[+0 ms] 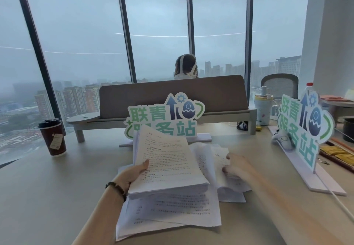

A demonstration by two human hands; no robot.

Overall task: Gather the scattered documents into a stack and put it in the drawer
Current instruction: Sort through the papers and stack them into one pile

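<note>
My left hand (pixel 132 173) grips a thick stack of printed pages (pixel 168 164) by its left edge, thumb on top, and holds it tilted up above the desk. Loose printed sheets (pixel 170 212) lie spread under and in front of it. More sheets (pixel 212 158) lie to the right, and my right hand (pixel 236 166), blurred by motion, grips them at their edge. No drawer is in view.
A dark paper coffee cup (pixel 54 137) stands at the left of the beige desk (pixel 47 196). Green-lettered signs stand behind the papers (pixel 164 118) and at the right (pixel 304 129). A felt divider (pixel 172 95), a tumbler (pixel 263 110) and a seated person (pixel 185 66) lie beyond.
</note>
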